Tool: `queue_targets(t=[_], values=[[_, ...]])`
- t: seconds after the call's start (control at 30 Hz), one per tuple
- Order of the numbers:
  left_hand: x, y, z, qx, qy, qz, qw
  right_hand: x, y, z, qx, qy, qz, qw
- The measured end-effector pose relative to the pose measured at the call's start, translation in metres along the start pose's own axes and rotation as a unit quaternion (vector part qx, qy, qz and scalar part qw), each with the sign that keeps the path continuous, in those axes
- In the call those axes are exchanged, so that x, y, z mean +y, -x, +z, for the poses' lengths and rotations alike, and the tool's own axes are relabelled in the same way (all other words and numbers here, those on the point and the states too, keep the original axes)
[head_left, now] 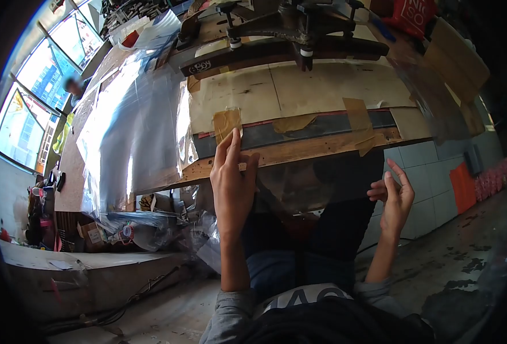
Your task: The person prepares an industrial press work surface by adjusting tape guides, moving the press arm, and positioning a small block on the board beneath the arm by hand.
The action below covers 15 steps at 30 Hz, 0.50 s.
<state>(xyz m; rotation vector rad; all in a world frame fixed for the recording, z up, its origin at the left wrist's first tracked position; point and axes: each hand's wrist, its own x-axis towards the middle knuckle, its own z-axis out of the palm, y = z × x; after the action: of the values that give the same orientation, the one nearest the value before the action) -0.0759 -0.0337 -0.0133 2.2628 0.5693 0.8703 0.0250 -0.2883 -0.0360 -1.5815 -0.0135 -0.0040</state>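
My left hand (230, 186) reaches up over the bench's near edge, its fingers stretched out. Its fingertips lie at a piece of brown tape (227, 123) on the dark strip (316, 125) along the edge. My right hand (396, 200) is raised in the air off the bench edge to the right, with fingers apart and some of them bent. No object shows plainly in either hand. Between the hands a faint sheen hangs over my lap; whether it is clear film I cannot tell. More brown tape (357, 120) crosses the strip and the wooden edge (299, 148).
A black metal clamp bar (288, 51) with screw posts spans the bench. Clear plastic sheets (130, 120) cover its left side. At the right are cardboard (457, 57) and a red bag (411, 17). A person (74, 89) is by the windows.
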Motion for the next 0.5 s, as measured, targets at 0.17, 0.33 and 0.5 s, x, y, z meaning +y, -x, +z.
queue_targets(t=[0.17,0.33,0.5], values=[[-0.009,-0.01,0.003,0.002,-0.005,0.029,1.0,-0.002,-0.008,0.007,0.0,-0.012,-0.002,1.0],[-0.006,-0.01,0.008,-0.027,0.019,-0.002,0.999,0.002,-0.015,0.002,0.014,-0.016,-0.01,1.0],[-0.011,-0.011,0.014,-0.023,0.018,0.017,0.999,0.001,-0.016,0.0,0.017,-0.015,-0.005,1.0]])
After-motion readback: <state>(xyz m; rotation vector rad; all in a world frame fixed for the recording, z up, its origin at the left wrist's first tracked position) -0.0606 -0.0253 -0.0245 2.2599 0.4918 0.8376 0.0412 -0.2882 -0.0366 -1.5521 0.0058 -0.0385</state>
